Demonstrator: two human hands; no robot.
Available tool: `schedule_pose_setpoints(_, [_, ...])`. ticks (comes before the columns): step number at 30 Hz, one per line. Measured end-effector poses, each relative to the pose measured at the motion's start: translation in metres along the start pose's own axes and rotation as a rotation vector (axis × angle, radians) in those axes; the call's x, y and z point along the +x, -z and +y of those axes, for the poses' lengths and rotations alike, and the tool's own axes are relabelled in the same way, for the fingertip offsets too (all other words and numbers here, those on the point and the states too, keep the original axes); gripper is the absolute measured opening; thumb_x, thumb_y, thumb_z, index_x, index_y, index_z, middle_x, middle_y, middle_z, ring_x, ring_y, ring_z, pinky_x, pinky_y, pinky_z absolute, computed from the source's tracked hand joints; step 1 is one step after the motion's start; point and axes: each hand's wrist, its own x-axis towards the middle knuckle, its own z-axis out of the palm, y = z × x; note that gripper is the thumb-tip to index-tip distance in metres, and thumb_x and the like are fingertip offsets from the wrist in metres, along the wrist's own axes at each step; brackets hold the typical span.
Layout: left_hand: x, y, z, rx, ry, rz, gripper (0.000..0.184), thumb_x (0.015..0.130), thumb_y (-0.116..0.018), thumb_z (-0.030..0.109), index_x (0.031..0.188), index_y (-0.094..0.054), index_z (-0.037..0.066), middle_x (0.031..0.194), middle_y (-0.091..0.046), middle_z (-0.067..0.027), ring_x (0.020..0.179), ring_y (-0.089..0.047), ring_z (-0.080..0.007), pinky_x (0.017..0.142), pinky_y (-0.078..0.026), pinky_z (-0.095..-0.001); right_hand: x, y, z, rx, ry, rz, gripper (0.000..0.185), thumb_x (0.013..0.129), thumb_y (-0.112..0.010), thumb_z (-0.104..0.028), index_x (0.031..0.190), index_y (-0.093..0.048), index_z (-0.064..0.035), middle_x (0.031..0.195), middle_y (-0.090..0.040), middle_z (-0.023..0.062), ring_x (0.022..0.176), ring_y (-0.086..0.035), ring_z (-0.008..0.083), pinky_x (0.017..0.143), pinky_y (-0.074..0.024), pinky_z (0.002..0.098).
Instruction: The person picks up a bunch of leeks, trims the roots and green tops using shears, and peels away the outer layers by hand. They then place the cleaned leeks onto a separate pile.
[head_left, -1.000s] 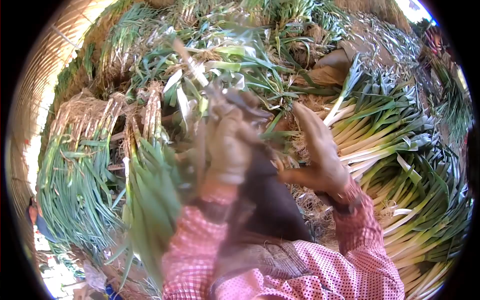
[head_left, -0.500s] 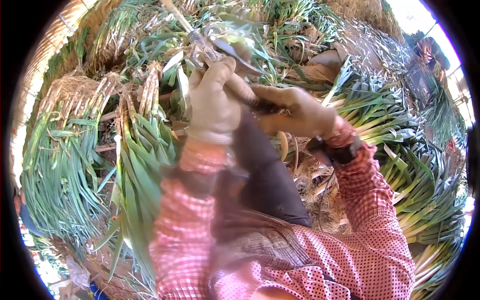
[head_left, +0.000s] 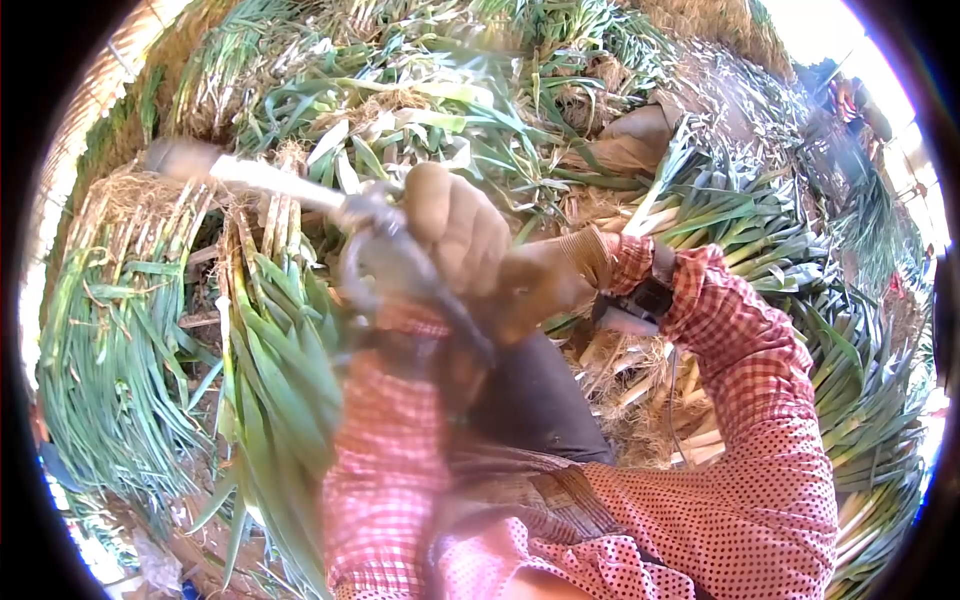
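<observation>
My left hand (head_left: 458, 235), in a tan glove, is closed in front of my chest. Right against it is a blurred hand tool (head_left: 385, 225) with a pale shaft, a dark end pointing left and a dark curved blade-like arm pointing down. Its exact kind is unclear. My right hand (head_left: 545, 285), also gloved, is closed just below and to the right of the left one; motion blur hides what its fingers grip. Leeks (head_left: 285, 330) with broad green leaves lie left of my left forearm. More leeks (head_left: 745, 230) are piled beyond my right wrist.
A thinner-leaved green bunch (head_left: 120, 330) with roots up lies at far left. Cut leaves (head_left: 430, 100) litter the ground ahead. Dry roots and pale stems (head_left: 640, 390) lie beside my dark trouser leg (head_left: 540, 400). A brown sack-like thing (head_left: 635, 140) sits ahead right.
My hands have come lower and nearer my body. The tool has swung round, its shaft now pointing left and its curved arm downward. The right hand has shifted left and down.
</observation>
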Motion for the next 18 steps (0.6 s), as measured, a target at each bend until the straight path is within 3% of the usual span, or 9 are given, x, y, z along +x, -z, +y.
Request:
schedule_pose_setpoints(1, [0.003,-0.015,0.003,0.065,-0.046,0.134,0.037,0.099,-0.062,0.032,0.074,-0.051,0.007,0.054,-0.058,-0.0114,0.035,-0.051,-0.0183,0.034,-0.045,-0.0304,0.004,-0.005,0.006,0.118,0.017,0.002,0.056,0.096,-0.065,-0.040,0.131,-0.053,0.0019,0.105,-0.067,0.0160,0.099,-0.067,0.0257,0.082,-0.0565,0.0377])
schedule_pose_setpoints(4, [0.012,-0.012,0.033,0.305,0.041,0.244,0.042,0.101,-0.054,0.041,0.112,-0.060,0.001,0.090,-0.068,-0.0147,0.073,-0.065,-0.0189,0.062,-0.056,-0.0338,0.002,-0.006,0.020,0.633,0.185,0.062,0.040,0.097,-0.066,-0.030,0.121,-0.059,0.0012,0.086,-0.069,0.0066,0.077,-0.067,0.0131,0.068,-0.0561,0.0285])
schedule_pose_setpoints(6, [0.002,-0.034,0.045,0.597,0.123,0.858,0.052,0.103,-0.048,0.048,0.125,-0.057,0.003,0.100,-0.063,-0.0123,0.094,-0.060,-0.0234,0.083,-0.052,-0.0376,0.012,-0.010,0.028,0.548,0.316,0.437,0.031,0.096,-0.066,-0.025,0.114,-0.062,0.0000,0.085,-0.068,0.0054,0.075,-0.067,0.0137,0.066,-0.0551,0.0293])
schedule_pose_setpoints(8, [-0.024,-0.043,0.061,0.833,0.021,1.382,0.052,0.104,-0.047,0.049,0.130,-0.056,0.004,0.106,-0.061,-0.0101,0.104,-0.058,-0.0236,0.094,-0.050,-0.0376,0.020,-0.001,0.009,0.063,0.211,0.896,0.020,0.094,-0.068,-0.017,0.105,-0.065,-0.0012,0.081,-0.067,0.0048,0.068,-0.066,0.0146,0.060,-0.0525,0.0308])
schedule_pose_setpoints(9, [-0.043,-0.044,0.069,0.918,-0.129,1.599,0.047,0.104,-0.051,0.045,0.127,-0.057,0.005,0.107,-0.062,-0.0089,0.105,-0.059,-0.0216,0.093,-0.050,-0.0358,0.031,0.006,0.018,-0.326,0.200,1.153,0.019,0.090,-0.070,-0.017,0.096,-0.063,-0.0017,0.077,-0.067,0.0035,0.063,-0.067,0.0182,0.057,-0.0511,0.0331])
schedule_pose_setpoints(11, [-0.044,-0.070,0.057,1.157,-0.089,1.538,0.049,0.104,-0.047,0.047,0.121,-0.058,0.002,0.113,-0.063,-0.0077,0.097,-0.060,-0.0149,0.091,-0.050,-0.0331,0.054,0.013,0.014,-0.773,0.093,1.309,0.016,0.089,-0.069,-0.019,0.086,-0.061,-0.0054,0.075,-0.067,0.0029,0.062,-0.067,0.0187,0.056,-0.0531,0.0344])
schedule_pose_setpoints(13, [-0.050,-0.077,0.046,1.296,-0.031,1.586,0.031,0.102,-0.050,0.028,0.115,-0.065,0.003,0.108,-0.065,-0.0038,0.096,-0.061,-0.0148,0.087,-0.051,-0.0335,0.110,-0.006,0.024,-0.981,-0.100,1.330,0.011,0.091,-0.065,-0.018,0.085,-0.059,-0.0101,0.074,-0.068,0.0020,0.061,-0.069,0.0195,0.052,-0.0544,0.0371])
schedule_pose_setpoints(15, [-0.053,-0.096,0.047,1.688,0.352,1.729,0.027,0.098,-0.049,0.019,0.112,-0.067,0.004,0.103,-0.066,-0.0040,0.095,-0.062,-0.0174,0.088,-0.052,-0.0330,0.124,-0.042,-0.019,-1.001,-0.072,1.066,0.004,0.092,-0.060,-0.014,0.096,-0.060,-0.0121,0.075,-0.069,0.0038,0.063,-0.071,0.0182,0.051,-0.0555,0.0388])
schedule_pose_setpoints(18, [-0.067,-0.130,0.074,1.631,0.074,1.537,0.029,0.095,-0.058,0.035,0.100,-0.063,0.007,0.091,-0.063,-0.0029,0.089,-0.062,-0.0186,0.087,-0.052,-0.0350,0.130,-0.073,-0.036,-0.864,0.044,0.896,0.016,0.092,-0.059,-0.012,0.106,-0.054,-0.0105,0.075,-0.069,0.0058,0.066,-0.073,0.0227,0.052,-0.0550,0.0395])
